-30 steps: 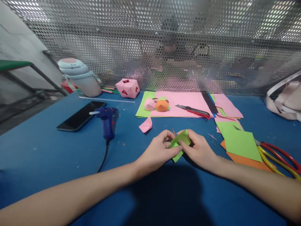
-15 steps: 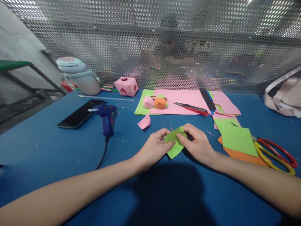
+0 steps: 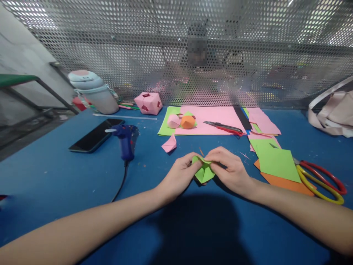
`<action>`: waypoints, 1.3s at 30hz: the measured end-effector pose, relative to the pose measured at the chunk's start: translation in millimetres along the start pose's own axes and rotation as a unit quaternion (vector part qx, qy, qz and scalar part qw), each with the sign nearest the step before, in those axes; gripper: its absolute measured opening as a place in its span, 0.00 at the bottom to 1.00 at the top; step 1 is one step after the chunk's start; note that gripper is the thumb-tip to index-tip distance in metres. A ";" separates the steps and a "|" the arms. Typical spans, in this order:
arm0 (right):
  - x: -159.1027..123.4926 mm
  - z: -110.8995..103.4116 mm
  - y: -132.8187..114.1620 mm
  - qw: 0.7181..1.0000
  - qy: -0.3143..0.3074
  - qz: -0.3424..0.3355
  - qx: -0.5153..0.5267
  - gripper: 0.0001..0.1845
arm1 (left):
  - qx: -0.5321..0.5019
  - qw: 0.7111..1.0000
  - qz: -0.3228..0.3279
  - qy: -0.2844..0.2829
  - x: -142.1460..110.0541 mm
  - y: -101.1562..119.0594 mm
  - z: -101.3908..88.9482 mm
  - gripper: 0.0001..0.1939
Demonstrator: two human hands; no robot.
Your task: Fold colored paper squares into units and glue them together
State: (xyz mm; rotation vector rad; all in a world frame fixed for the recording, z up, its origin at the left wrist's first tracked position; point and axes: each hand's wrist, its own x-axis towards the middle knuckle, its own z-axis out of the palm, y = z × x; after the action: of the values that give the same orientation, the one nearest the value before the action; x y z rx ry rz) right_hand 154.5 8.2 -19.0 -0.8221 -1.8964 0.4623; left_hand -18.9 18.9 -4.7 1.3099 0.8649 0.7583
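Observation:
Both of my hands meet over the blue table, pinching a small folded piece of green paper (image 3: 203, 171). My left hand (image 3: 180, 176) grips its left side with curled fingers. My right hand (image 3: 230, 170) pinches its top right edge between thumb and fingers. The paper is creased into a pocket shape and is held just above the tabletop. Part of it is hidden behind my fingers.
A blue glue gun (image 3: 125, 139) and a phone (image 3: 95, 135) lie to the left. Pink and green sheets (image 3: 217, 118) with folded paper balls and a cutter (image 3: 226, 127) lie ahead. Green and orange squares (image 3: 277, 162) and scissors (image 3: 321, 180) sit right. A mesh screen stands behind.
The green paper has been folded tighter, from a flatter diamond into a smaller pocket shape. My right fingers have moved over its top edge. Both hands stay in the same spot.

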 end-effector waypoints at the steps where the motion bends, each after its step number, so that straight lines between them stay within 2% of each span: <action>1: -0.6 -0.6 0.5 1.000 -0.002 -0.002 0.002 0.12 | -0.007 1.000 0.002 0.001 0.3 -0.6 -0.2 0.11; 6: -1.6 -1.9 1.5 1.000 -0.012 0.009 0.006 0.17 | -0.049 0.999 -0.001 -0.001 1.5 -4.0 -1.7 0.13; 10: -0.6 -0.7 1.2 1.000 -0.022 0.011 -0.006 0.19 | -0.050 0.998 0.000 0.027 0.6 -4.1 -2.7 0.14; 17: -0.7 -1.8 -1.6 0.999 -0.012 0.031 -0.011 0.14 | 0.059 0.998 0.014 0.025 -3.4 4.0 -1.7 0.15; 24: -3.7 -3.4 0.6 0.999 0.011 -0.001 -0.054 0.13 | -0.031 0.999 -0.003 0.020 -1.1 0.9 -0.4 0.14; 30: -1.0 -5.6 -0.6 0.996 0.034 -0.004 -0.085 0.14 | -0.030 0.999 -0.017 0.020 -0.4 -2.5 -2.6 0.14; 39: -2.0 -5.4 0.1 0.996 -0.006 -0.043 -0.074 0.19 | -0.109 0.994 -0.011 0.012 0.7 1.2 -0.6 0.11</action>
State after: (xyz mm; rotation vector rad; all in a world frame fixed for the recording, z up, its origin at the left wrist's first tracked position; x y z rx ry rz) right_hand 160.0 6.6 -17.9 -0.8307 -1.9865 0.2765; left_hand -19.1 19.9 -3.6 1.0978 0.7918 0.8282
